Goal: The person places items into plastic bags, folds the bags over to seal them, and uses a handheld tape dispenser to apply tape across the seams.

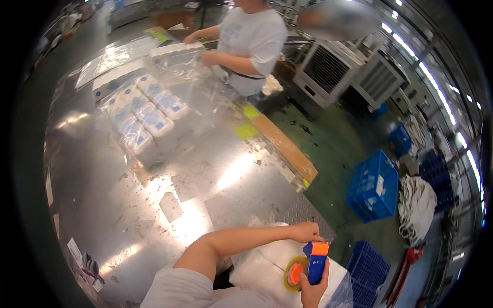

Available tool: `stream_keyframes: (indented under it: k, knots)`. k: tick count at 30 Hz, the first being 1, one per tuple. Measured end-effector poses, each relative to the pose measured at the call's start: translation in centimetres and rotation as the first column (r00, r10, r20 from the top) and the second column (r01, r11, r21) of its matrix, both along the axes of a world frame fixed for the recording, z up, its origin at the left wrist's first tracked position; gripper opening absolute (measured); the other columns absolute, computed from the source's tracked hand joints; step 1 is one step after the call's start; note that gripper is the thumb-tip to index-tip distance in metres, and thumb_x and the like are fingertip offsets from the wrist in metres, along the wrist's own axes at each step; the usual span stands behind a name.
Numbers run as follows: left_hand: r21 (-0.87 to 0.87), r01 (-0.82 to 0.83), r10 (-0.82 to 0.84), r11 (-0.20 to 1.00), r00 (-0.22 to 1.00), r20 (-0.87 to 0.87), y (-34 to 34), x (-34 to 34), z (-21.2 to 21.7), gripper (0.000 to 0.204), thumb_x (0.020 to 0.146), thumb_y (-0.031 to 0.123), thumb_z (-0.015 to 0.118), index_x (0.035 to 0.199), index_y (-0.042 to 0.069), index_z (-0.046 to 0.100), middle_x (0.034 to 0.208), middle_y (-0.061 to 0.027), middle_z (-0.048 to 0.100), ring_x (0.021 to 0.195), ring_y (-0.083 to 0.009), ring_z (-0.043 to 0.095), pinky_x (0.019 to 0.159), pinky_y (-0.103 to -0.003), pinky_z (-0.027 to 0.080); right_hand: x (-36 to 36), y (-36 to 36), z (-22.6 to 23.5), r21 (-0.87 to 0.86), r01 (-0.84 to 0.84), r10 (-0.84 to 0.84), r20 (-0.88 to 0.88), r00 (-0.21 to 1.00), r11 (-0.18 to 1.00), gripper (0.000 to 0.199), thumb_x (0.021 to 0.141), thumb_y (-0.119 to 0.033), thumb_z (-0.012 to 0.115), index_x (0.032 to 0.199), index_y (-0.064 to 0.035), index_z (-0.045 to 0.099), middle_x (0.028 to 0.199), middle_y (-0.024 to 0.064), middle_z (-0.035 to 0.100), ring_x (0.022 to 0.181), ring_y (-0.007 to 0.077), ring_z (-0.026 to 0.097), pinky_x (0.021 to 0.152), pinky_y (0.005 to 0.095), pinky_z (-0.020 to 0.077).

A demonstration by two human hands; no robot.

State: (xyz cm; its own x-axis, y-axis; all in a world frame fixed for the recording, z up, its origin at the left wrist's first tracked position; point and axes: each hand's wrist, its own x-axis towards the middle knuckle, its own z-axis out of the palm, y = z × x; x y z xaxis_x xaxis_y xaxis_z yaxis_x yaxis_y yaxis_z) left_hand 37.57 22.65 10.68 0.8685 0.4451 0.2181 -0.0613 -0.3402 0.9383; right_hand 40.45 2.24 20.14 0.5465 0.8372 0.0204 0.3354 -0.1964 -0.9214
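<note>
Metal table point(102, 205): stretched out left of and beyond the grip, scuffed, bright with glare.
Tape dispenser point(317, 264): held above the table's near right corner, orange end away from the body, tape roll point(295, 274) facing left; probably angled to leave the roll free to turn.
Right hand point(314, 291): clasped round the lower blue body, seemingly for a firm hold clear of the roll.
Left hand point(307, 232): bent across to just beside the orange end, fingers curled; cannot tell whether pinching tape there.
White bundle point(257, 269): lying beneath the grip, likely kept close for easy reach.
Wrapped packs point(149, 110): set side by side, well beyond the grip to the left, perhaps ranked to save room.
Co-worker point(257, 41): standing past the packs, both hands at another wrapped pack.
Blue crate point(372, 187): on the floor, right of and beyond the grip, presumably to spare table space.
</note>
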Motion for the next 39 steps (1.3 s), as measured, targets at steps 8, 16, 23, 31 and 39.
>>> stream_keyframes:
  k: [8,16,23,31,39]
  knots:
    - [-0.153,-0.039,0.066,0.987,0.983,0.174,3.6,0.6,-4.0,0.048,0.084,0.039,0.055,0.058,-0.002,0.052,0.052,-0.0182,0.047,0.046,-0.0272,0.043,0.048,-0.040,0.035,0.6,5.2,1.6,-0.236,-0.082,0.128,0.185,0.974,0.968,0.063,0.076,-0.010,0.067,0.132,0.0014,0.040,0.115,0.0124,0.055,0.100,0.0180,0.053,0.088,0.0282,0.0413]
    - [-0.224,-0.031,0.071,0.974,0.982,0.174,5.1,2.0,-4.5,0.052,0.085,0.041,0.054,0.056,-0.002,0.051,0.051,-0.0181,0.045,0.047,-0.0294,0.045,0.048,-0.041,0.033,1.1,7.6,1.3,-0.274,-0.057,0.169,0.404,0.899,0.960,0.059,0.078,-0.011,0.066,0.130,0.0022,0.041,0.112,0.0191,0.057,0.098,0.0256,0.056,0.086,0.0325,0.0437]
    - [-0.303,0.044,0.021,0.952,0.978,0.208,6.2,2.1,-4.3,0.053,0.084,0.040,0.055,0.053,-0.003,0.049,0.048,-0.0187,0.043,0.045,-0.0307,0.044,0.046,-0.042,0.031,0.9,9.2,2.4,-0.424,-0.058,0.228,0.361,0.904,0.904,0.060,0.083,-0.014,0.060,0.135,0.0006,0.034,0.114,0.0208,0.057,0.102,0.0282,0.057,0.085,0.0338,0.0446]
    - [-0.344,0.066,-0.014,0.936,0.988,0.152,6.4,1.6,-3.5,0.050,0.084,0.039,0.055,0.056,-0.003,0.054,0.052,-0.0190,0.047,0.050,-0.0318,0.048,0.050,-0.042,0.034,-0.3,10.1,3.2,-0.434,-0.039,0.269,0.483,0.833,0.900,0.059,0.084,-0.016,0.059,0.134,0.0024,0.035,0.118,0.0224,0.054,0.104,0.0297,0.056,0.087,0.0339,0.0434]
    - [-0.384,0.134,-0.079,0.914,0.984,0.157,6.2,1.3,-3.5,0.050,0.084,0.038,0.055,0.058,-0.004,0.052,0.051,-0.0173,0.045,0.049,-0.0279,0.044,0.050,-0.041,0.034,-0.9,9.0,1.7,-0.325,0.025,0.077,0.297,0.952,0.945,0.059,0.081,-0.016,0.062,0.130,0.0087,0.038,0.119,0.0215,0.053,0.105,0.0256,0.053,0.090,0.0336,0.0415]
